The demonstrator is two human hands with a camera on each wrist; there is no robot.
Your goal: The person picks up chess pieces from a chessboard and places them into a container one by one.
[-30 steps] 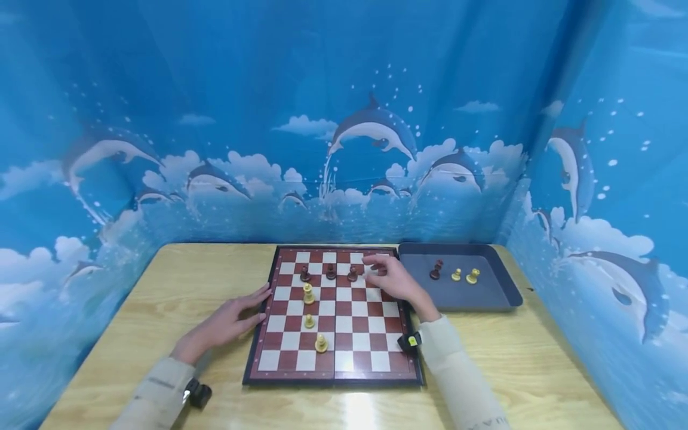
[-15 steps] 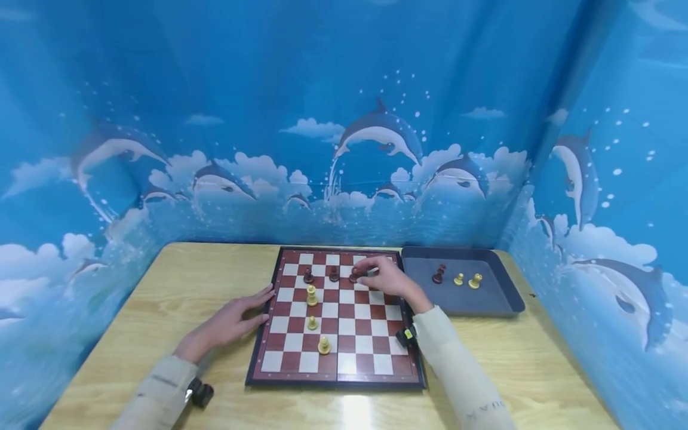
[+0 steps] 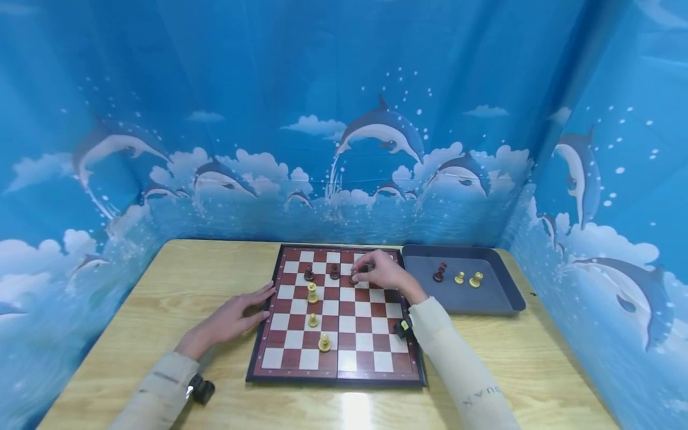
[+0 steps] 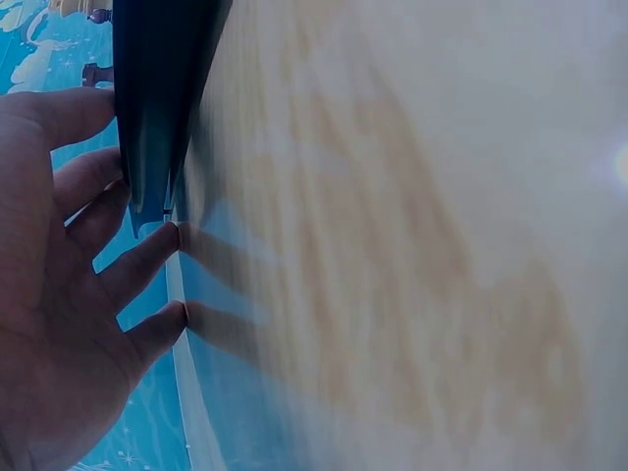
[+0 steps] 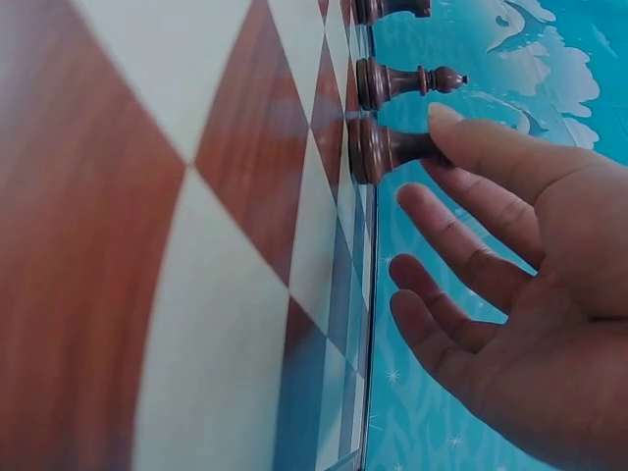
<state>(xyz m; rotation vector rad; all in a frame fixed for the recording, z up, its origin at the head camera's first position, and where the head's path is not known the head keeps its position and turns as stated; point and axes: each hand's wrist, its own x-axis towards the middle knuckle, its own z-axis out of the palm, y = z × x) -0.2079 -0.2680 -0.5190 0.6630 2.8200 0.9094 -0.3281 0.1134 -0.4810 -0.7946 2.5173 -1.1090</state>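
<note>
My right hand [image 3: 386, 270] is over the back of the chessboard [image 3: 346, 360]. Its thumb and index finger pinch the top of a dark brown chess piece [image 5: 378, 150]; the fingers cover its head, so its kind is hidden. The piece stands upright, its base seemingly on the board. Beside it are a dark bishop [image 5: 397, 82] and another dark piece [image 5: 392, 8], cut off by the frame. My left hand [image 3: 231, 319] rests at the board's left edge, fingers extended; in the left wrist view its fingertips touch the board's side [image 4: 152, 147] and the tabletop.
Light chess pieces stand on the board's left half: a tall one [image 3: 312, 293], a pawn [image 3: 313, 321] and another piece [image 3: 324, 343] nearer the front. A dark grey tray [image 3: 484, 304] at the board's right holds a dark piece [image 3: 439, 272] and two light ones. A dolphin-print curtain surrounds the wooden table [image 3: 215, 263].
My right hand has moved left from beside the dark piece, and its thumb and index finger have closed on the piece's top. My left hand stays at the board's edge. The view has shifted slightly.
</note>
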